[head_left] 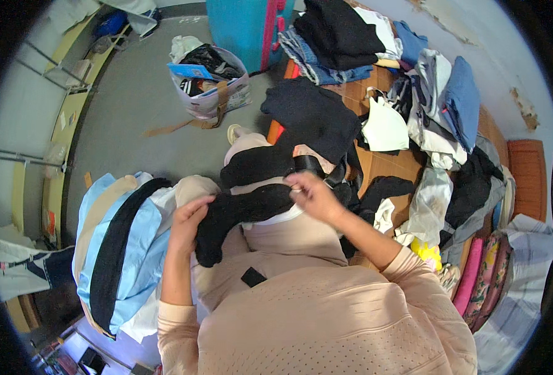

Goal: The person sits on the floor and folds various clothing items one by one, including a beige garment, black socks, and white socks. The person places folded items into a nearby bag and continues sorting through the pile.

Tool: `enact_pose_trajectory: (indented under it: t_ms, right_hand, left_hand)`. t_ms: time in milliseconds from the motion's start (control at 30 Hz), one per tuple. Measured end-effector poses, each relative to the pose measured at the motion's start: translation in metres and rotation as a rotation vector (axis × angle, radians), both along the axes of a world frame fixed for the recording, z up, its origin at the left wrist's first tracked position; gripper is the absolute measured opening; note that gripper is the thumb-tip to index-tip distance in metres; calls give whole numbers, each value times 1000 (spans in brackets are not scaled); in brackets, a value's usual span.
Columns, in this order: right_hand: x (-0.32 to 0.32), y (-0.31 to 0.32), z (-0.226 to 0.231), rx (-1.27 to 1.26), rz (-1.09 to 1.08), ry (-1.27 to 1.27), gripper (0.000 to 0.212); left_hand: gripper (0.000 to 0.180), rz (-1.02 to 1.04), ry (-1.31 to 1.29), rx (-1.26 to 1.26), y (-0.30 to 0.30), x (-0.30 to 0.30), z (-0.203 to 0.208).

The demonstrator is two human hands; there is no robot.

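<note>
Here, a black sock (245, 206) spans the person's lap, held up between two bare hands. The left hand (189, 225) grasps it near its left end, thumb against fingers, with the heavier part hanging below; the right hand (316, 198) pinches the opposite end between thumb and fingertips. Just beyond the sock, a similar black piece (258, 164) lies across the legs. Left of the sock, blue cloth (154, 219) is draped with a black strip (124, 256) running over it. Well beyond the sock, a stuffed bag (234, 100) stands on the grey floor (136, 94), near a teal suitcase (236, 31). To the sock's far right, wooden boards (367, 169) carry heaped clothes: a black garment (314, 115), a pale top (384, 127), jeans (311, 61) and folded blue cloth (463, 100). On the near side of the sock, a small black patch (252, 277) shows against the beige clothing (289, 312).
</note>
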State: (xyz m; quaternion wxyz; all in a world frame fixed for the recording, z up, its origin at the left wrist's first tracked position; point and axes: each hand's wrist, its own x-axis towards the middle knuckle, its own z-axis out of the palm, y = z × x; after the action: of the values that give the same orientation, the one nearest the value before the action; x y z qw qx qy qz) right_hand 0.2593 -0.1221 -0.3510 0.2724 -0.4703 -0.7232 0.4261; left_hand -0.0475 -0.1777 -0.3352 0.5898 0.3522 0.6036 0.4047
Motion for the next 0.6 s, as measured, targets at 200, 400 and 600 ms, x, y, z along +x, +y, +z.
enact_pose_trajectory:
  t_ms: [200, 400, 600]
  right_hand:
    - [2, -28, 3, 79, -131, 61, 36]
    - [21, -30, -3, 125, -60, -222, 27]
    - [58, 1, 29, -578, -544, 723, 7]
  left_hand:
    - [35, 203, -480, -88, -39, -28, -17]
    - [51, 139, -357, -14, -35, -31, 11]
    - [45, 438, -550, 75, -39, -48, 23]
